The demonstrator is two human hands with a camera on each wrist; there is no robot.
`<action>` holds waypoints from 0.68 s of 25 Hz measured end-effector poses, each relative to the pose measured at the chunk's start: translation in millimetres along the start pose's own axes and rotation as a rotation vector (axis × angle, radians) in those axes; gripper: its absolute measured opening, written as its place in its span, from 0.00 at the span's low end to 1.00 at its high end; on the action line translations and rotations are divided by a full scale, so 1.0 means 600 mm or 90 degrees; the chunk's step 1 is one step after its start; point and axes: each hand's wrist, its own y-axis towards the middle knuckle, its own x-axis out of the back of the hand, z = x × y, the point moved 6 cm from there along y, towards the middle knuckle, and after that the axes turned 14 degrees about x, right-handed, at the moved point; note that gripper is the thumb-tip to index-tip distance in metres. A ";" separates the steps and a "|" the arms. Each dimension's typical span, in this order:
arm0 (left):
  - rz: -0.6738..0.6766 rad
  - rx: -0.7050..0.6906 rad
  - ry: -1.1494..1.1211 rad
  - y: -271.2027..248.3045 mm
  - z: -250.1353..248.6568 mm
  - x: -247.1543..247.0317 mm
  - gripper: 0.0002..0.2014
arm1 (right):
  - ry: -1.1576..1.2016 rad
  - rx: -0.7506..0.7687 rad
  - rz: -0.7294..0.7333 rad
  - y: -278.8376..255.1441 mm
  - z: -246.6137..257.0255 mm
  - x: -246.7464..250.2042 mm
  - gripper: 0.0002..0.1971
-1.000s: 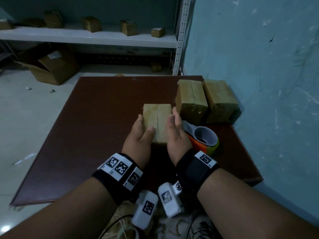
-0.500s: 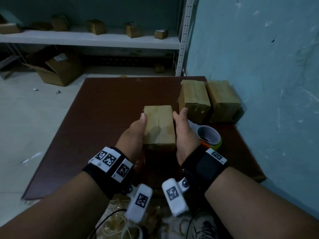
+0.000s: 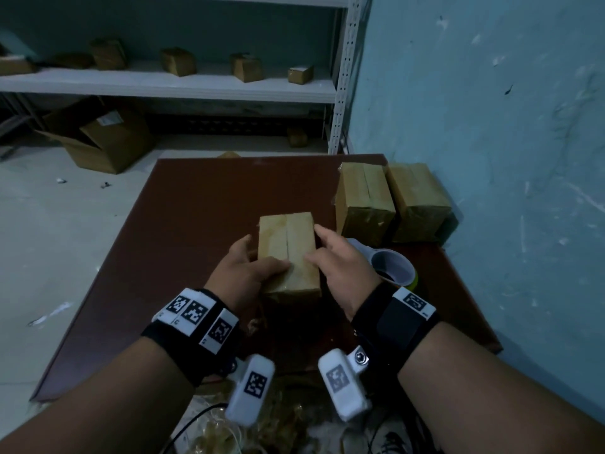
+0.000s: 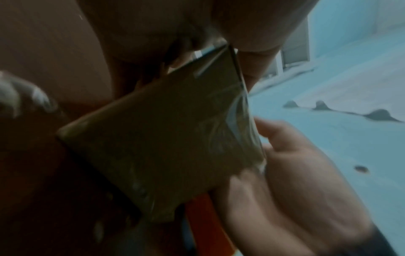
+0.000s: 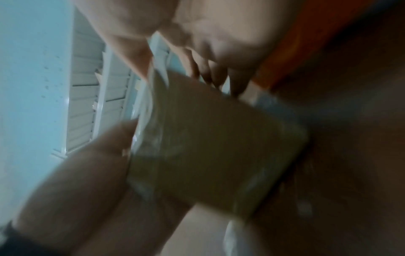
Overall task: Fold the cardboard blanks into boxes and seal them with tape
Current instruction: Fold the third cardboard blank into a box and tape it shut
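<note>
I see my left hand (image 3: 244, 273) holding the small box (image 3: 288, 253) from its left side, thumb curled over the top, fingers down the side. My right hand (image 3: 340, 267) grips the box's right side, thumb on top. The box sits on the desk (image 3: 183, 231), just left of the tape roll (image 3: 391, 268) and near two taped boxes (image 3: 389, 201).

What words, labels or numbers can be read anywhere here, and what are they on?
No text can be read in any view.
Wristbands: black-and-white square code markers, patterns only, no letters.
Clip-on white tags: the same kind of code squares.
Open carton on the floor: a pale label, too small and dim to read.
Box in both hands: plain cardboard under clear tape, no print visible.
Wrist views: too blurred to show any writing.
</note>
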 end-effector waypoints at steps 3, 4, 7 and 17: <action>-0.075 -0.009 0.043 -0.011 -0.009 0.027 0.49 | -0.163 0.023 -0.024 0.001 0.006 0.027 0.21; -0.101 -0.014 0.070 -0.013 -0.009 0.033 0.45 | -0.169 0.018 -0.031 -0.003 0.005 0.027 0.19; -0.108 -0.018 0.066 -0.014 -0.005 0.037 0.32 | -0.139 0.029 -0.010 -0.014 0.001 0.013 0.24; -0.031 -0.205 -0.160 0.012 -0.098 -0.012 0.32 | -0.062 0.139 -0.063 0.023 0.067 0.031 0.28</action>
